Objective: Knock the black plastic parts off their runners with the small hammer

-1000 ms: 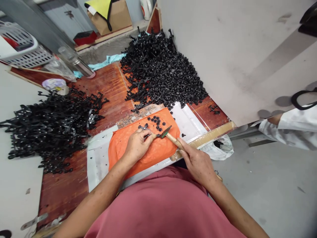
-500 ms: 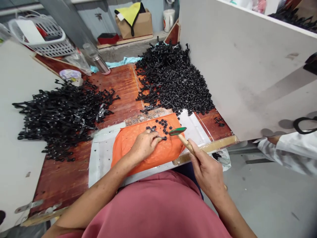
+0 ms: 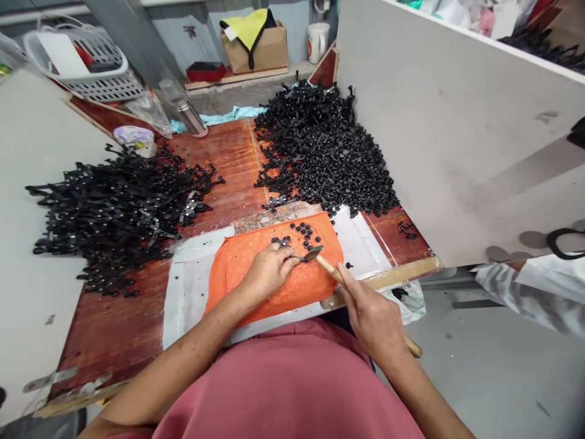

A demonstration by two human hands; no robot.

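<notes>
My left hand [image 3: 269, 268] rests on an orange cloth-covered pad [image 3: 247, 292], its fingers closed on a small black plastic bracket [image 3: 284, 242] with rounded ends. In my right hand [image 3: 375, 317] is a hammer [image 3: 329, 269] with a pale wooden handle and a green-edged head. The hammer's head is down at the bracket's right end, just beyond my left fingertips, and covers that end. Several small round black caps [image 3: 305, 230] lie loose on the pad above my left hand.
A large heap of black parts [image 3: 329, 146] stands behind the pad, against a grey partition [image 3: 448, 134]. Another pile of black brackets [image 3: 123, 213] lies at left. A steel flask [image 3: 189, 116] and a white basket [image 3: 100, 79] are further back. At right shows another person's white sleeve [image 3: 548, 283].
The hammer has come down and left, from above the pad onto the bracket's right end. My left hand has stayed in place. The whole view has shifted slightly.
</notes>
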